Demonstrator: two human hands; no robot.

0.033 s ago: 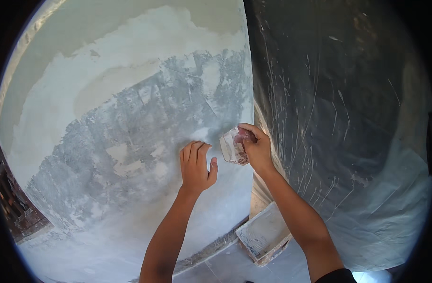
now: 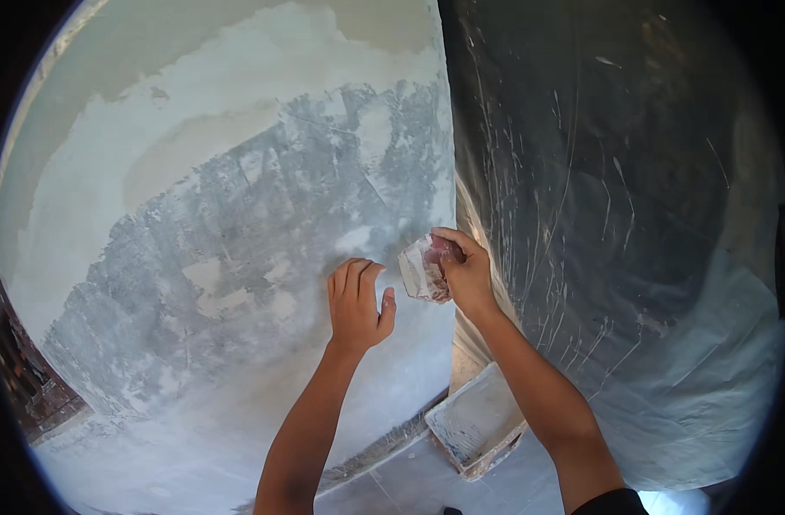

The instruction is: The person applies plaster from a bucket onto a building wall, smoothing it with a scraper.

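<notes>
While the left hand (image 2: 355,305) points upward, fingers loosely bent and thumb spread apart, I monitor the right hand (image 2: 472,279) gripping the white-smeared scraper (image 2: 420,273) by its reddish part, near the left hand. Behind stands the patchy wall (image 2: 264,189); my feed leaves contact unclear.

Soft, cool light falls over the wall (image 2: 238,193) in front of me, turning bluish toward its foot. The dark sheet (image 2: 667,215) on my right sinks into dimness higher up and shines grey along its lower folds, near a white glare (image 2: 674,504) at the bottom edge. My left hand (image 2: 356,302) and right hand (image 2: 470,276) look fairly sharp; fisheye distortion bows straight edges toward the black rim.
</notes>
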